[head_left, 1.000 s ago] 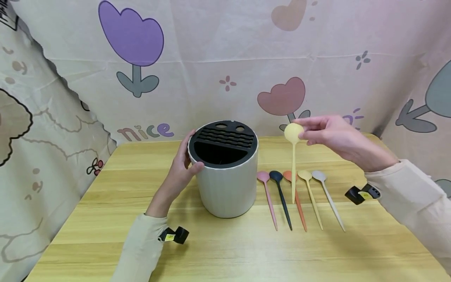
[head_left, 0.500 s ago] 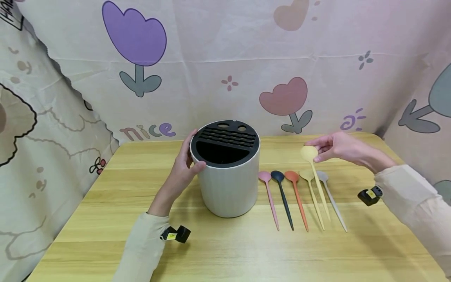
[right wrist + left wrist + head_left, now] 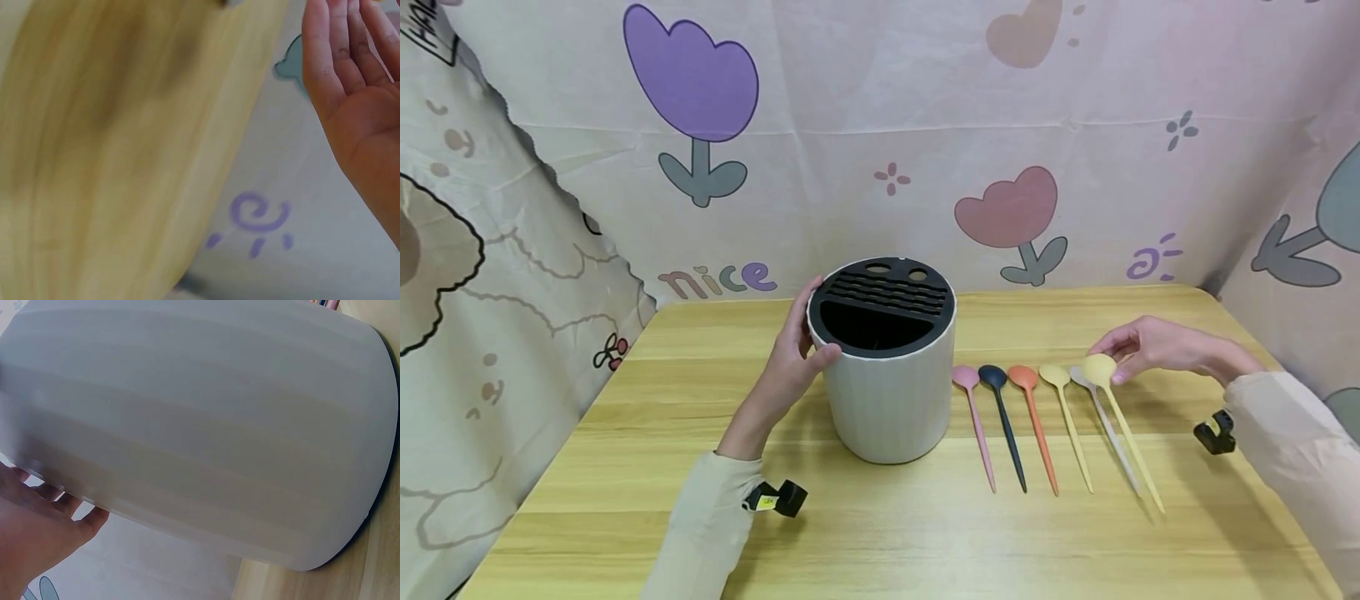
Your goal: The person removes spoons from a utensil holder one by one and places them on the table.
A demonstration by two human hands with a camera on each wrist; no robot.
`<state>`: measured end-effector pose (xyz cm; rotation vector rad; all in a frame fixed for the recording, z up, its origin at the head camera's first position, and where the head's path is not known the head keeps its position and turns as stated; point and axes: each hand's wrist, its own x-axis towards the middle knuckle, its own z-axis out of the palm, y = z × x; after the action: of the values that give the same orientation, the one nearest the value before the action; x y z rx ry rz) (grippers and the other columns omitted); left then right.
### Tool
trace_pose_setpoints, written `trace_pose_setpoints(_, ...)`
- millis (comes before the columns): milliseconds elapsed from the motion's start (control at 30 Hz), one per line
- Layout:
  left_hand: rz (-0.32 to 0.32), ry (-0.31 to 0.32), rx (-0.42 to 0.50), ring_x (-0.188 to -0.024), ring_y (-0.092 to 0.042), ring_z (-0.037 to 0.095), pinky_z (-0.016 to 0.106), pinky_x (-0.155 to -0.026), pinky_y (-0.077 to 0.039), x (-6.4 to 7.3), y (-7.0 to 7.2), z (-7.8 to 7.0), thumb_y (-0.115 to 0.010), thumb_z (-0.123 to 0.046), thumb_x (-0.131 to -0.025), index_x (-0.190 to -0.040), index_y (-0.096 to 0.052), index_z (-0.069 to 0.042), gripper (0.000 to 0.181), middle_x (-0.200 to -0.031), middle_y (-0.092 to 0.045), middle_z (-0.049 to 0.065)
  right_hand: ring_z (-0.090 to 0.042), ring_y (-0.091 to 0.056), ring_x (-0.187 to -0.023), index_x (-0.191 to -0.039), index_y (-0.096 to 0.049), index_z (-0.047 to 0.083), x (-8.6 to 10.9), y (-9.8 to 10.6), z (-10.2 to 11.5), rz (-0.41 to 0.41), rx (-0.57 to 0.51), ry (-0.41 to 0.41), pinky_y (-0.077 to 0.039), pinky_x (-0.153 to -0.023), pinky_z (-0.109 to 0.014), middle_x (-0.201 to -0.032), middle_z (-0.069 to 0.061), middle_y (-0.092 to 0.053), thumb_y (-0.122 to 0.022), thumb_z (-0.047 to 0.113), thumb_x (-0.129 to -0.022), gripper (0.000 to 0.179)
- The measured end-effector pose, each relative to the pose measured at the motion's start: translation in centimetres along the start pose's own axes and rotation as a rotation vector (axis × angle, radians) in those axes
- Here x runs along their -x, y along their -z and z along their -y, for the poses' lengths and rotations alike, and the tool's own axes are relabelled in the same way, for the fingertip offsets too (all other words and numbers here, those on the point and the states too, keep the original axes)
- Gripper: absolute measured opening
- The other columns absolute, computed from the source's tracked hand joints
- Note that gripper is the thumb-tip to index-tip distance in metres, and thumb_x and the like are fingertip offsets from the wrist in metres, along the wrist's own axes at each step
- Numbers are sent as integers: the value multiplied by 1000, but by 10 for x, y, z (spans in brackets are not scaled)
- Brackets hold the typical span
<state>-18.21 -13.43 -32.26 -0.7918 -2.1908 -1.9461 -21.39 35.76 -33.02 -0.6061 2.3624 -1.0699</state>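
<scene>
My left hand (image 3: pixel 786 362) grips the upper left side of a white ribbed utensil holder (image 3: pixel 891 408), its thumb at the front of the rim. The holder has a black lid (image 3: pixel 880 310) with slots, two round holes and a wide half-moon opening. In the left wrist view, the fingers (image 3: pixel 94 519) bend against the holder's wall (image 3: pixel 206 425). On the right, my right hand (image 3: pixel 1157 346) pinches a pale yellow spoon (image 3: pixel 1126 421) by its bowl, handle slanting down toward me. This spoon partly covers a white spoon (image 3: pixel 1108 425) on the table.
Left of the white spoon lie a second yellow spoon (image 3: pixel 1067 417), an orange spoon (image 3: pixel 1033 417), a dark blue spoon (image 3: pixel 1006 417) and a pink spoon (image 3: pixel 976 417), side by side on the wooden table (image 3: pixel 880 533). A printed cloth (image 3: pixel 850 100) hangs behind the table.
My right hand has carried the held yellow spoon rightward and down, from above the orange spoon to the right end of the row. My left hand has stayed on the utensil holder.
</scene>
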Motion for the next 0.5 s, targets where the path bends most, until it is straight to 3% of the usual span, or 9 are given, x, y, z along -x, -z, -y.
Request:
trace_pose_setpoints(267, 6, -4, -3, -136, -30, 31, 51, -112, -19, 0, 0, 0, -65, -76, -69, -154, -13, -7, 121, -154, -23, 16, -11, -63, -85, -118, -55, -20, 11, 7, -37, -19, -22, -88, -51, -77, -23, -97, -9, -69, -75, 3, -80, 48)
trace_pose_setpoints(500, 8, -5, -7, -135, -30, 31, 53, -112, -19, 1, 0, 0, -65, -76, -71, -154, -14, -7, 120, -154, -24, 15, -13, -63, -85, -117, -56, -18, 9, 8, -51, -27, -32, -168, -51, -78, -25, -101, -14, -68, -77, 6, -78, 51)
